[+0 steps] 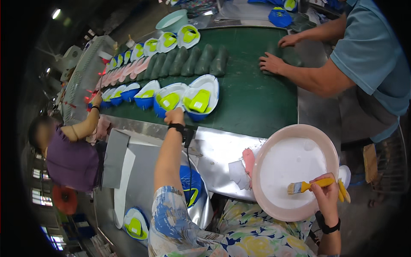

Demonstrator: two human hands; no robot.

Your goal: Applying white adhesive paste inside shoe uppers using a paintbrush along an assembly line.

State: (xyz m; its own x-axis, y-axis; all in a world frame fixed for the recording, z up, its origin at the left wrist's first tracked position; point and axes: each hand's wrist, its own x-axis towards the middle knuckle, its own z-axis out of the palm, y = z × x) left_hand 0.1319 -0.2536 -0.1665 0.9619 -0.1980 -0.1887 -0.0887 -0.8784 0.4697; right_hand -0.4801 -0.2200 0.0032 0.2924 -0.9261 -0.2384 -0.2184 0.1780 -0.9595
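My left hand [174, 115] reaches forward to the near edge of the green belt. Its fingers are closed on the rim of a blue-and-white shoe upper [170, 99] with a lime-green tongue. Another upper [201, 97] lies against it on the right. In my right hand [327, 198] is a flat paintbrush [305, 186] with a yellow handle, its bristles pointing left. The brush is over a pink basin [258, 188] holding white liquid. A second yellow handle [343, 192] shows beside the basin's right rim, near my fingers.
Rows of dark green shoe lasts [207, 60], pink insole-shaped pieces [124, 73] and more uppers [188, 36] lie on the belt [248, 98]. Across it, a co-worker in a light blue shirt [368, 55] handles dark lasts. Another person in purple [72, 158] works at left. A mint basin [173, 21] stands behind.
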